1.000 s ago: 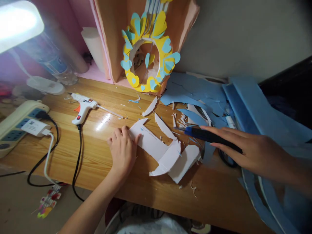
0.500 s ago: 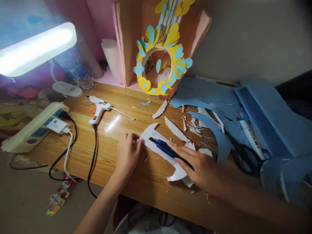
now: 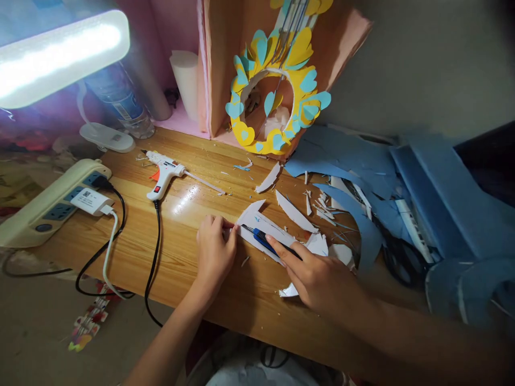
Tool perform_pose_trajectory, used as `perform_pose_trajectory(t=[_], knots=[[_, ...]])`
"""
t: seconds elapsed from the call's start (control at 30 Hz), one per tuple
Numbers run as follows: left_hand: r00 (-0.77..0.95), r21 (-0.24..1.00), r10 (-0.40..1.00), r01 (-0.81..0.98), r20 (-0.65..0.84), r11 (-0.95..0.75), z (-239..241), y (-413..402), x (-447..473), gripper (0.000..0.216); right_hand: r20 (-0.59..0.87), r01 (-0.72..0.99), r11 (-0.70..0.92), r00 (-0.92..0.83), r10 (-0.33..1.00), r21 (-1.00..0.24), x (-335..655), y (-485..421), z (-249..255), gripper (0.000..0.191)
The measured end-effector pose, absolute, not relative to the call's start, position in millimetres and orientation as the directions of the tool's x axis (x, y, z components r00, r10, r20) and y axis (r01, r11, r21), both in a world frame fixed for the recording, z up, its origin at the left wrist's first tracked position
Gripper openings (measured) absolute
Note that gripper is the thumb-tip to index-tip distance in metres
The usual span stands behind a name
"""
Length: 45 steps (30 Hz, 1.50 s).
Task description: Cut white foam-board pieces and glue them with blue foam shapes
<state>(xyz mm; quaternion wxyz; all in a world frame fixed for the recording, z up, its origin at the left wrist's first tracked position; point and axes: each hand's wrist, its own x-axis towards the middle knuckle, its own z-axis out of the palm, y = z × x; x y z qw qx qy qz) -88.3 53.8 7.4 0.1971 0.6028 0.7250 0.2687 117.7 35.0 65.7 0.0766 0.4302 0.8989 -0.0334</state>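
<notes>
A blue and black utility knife (image 3: 259,236) is in my right hand (image 3: 316,271), its blade pointing left and lying at the left end of a white foam board piece (image 3: 261,220). My left hand (image 3: 216,246) pinches that same end, thumb and fingers closed on the board's edge close to the blade tip. Small blue pen marks show on the board. Part of it is hidden under my right hand. Curved white offcuts (image 3: 295,212) lie just beyond it, and another white scrap (image 3: 288,290) sits beneath my right wrist.
A white glue gun (image 3: 164,174) with its cord lies at left, near a power strip (image 3: 56,201) and a lit lamp (image 3: 68,56). Behind stands a yellow and blue flower-trimmed ring (image 3: 241,134). Black scissors (image 3: 404,257) and blue sheets (image 3: 341,150) are at right.
My right hand has turned its grip on the knife and brought the blade left, up to my left fingers. My left hand stays on the board's end. The view has shifted slightly.
</notes>
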Motion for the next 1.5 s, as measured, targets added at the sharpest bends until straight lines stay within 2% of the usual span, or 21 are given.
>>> perform_pose_trajectory(t=[0.17, 0.43, 0.53, 0.77, 1.17, 1.37, 1.5], knots=[[-0.220, 0.607, 0.975, 0.780, 0.035, 0.154, 8.0, 54.5, -85.9, 0.017, -0.207, 0.760, 0.645, -0.620, 0.757, 0.082, 105.6, 33.6, 74.1, 0.067], [-0.246, 0.583, 0.969, 0.792, 0.031, 0.182, 7.9, 56.4, -82.5, 0.018, -0.302, 0.780, 0.622, -0.579, 0.757, 0.064, 104.2, 38.0, 84.2, 0.069], [-0.260, 0.571, 0.965, 0.798, 0.036, 0.194, 8.3, 55.9, -80.2, 0.018, -0.300, 0.791, 0.609, -0.569, 0.766, 0.057, 113.2, 33.9, 88.0, 0.066], [-0.250, 0.572, 0.967, 0.800, 0.038, 0.184, 7.1, 57.0, -81.5, 0.020, -0.294, 0.824, 0.564, -0.552, 0.780, -0.048, 125.0, 24.6, 87.3, 0.060], [-0.258, 0.570, 0.964, 0.803, 0.067, 0.175, 6.2, 57.1, -81.5, 0.022, -0.306, 0.791, 0.609, -0.566, 0.765, 0.061, 118.5, 26.2, 87.6, 0.062], [-0.257, 0.568, 0.964, 0.805, 0.074, 0.171, 6.5, 55.9, -81.9, 0.021, -0.305, 0.801, 0.598, -0.563, 0.768, 0.024, 138.2, 16.3, 86.8, 0.067], [-0.253, 0.571, 0.965, 0.804, 0.073, 0.167, 5.8, 56.9, -82.3, 0.020, -0.244, 0.785, 0.617, -0.590, 0.769, 0.047, 150.0, 8.8, 87.5, 0.068]])
